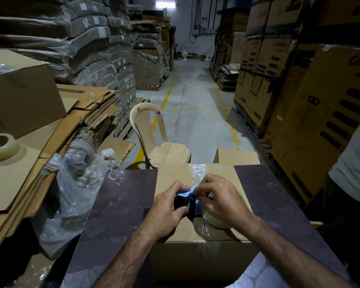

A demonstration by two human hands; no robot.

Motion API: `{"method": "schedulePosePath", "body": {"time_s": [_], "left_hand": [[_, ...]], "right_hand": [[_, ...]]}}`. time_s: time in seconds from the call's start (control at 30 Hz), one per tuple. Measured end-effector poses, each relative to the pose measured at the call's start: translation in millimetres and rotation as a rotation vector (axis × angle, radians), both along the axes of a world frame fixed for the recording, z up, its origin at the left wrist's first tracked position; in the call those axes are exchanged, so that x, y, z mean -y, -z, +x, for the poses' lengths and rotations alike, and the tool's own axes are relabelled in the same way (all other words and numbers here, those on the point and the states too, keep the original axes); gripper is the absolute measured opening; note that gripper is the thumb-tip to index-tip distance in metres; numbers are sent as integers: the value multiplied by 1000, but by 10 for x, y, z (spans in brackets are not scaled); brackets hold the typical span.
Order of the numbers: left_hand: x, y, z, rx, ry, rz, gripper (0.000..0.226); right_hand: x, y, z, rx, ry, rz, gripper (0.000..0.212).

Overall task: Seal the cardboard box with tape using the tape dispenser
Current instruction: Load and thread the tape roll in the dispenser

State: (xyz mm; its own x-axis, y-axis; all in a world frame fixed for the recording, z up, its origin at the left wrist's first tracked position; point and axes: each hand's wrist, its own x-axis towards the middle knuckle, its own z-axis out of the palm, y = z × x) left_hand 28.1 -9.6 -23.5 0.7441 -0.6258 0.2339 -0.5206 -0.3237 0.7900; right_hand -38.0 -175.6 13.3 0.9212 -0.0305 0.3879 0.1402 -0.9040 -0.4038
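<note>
Blue tape dispenser (185, 198) within left grip (166, 210)

beige plastic chair (154, 132) – beyond dark brown table (121, 204) | pale roll of clear tape (1, 146) – flat on flattened cardboard sheets (19, 183), left | crumpled clear plastic bag (75, 188) beside table's left edge | tall printed cartons (330, 113), right
</note>
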Motion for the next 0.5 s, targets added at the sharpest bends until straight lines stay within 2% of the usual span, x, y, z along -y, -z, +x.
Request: {"method": "schedulePosePath", "body": {"time_s": [0.13,0.23,0.5], "left_hand": [[-3,-9,11,-23,31,-15,38],[-4,-8,13,-23,35,-22,37],[-16,3,-5,5,23,-27,34]], "right_hand": [[59,-152,76,-107,-168,-132,29],[66,-237,114,-170,-230,-191,28],[78,-235,73,-219,-131,-14,20]]}}
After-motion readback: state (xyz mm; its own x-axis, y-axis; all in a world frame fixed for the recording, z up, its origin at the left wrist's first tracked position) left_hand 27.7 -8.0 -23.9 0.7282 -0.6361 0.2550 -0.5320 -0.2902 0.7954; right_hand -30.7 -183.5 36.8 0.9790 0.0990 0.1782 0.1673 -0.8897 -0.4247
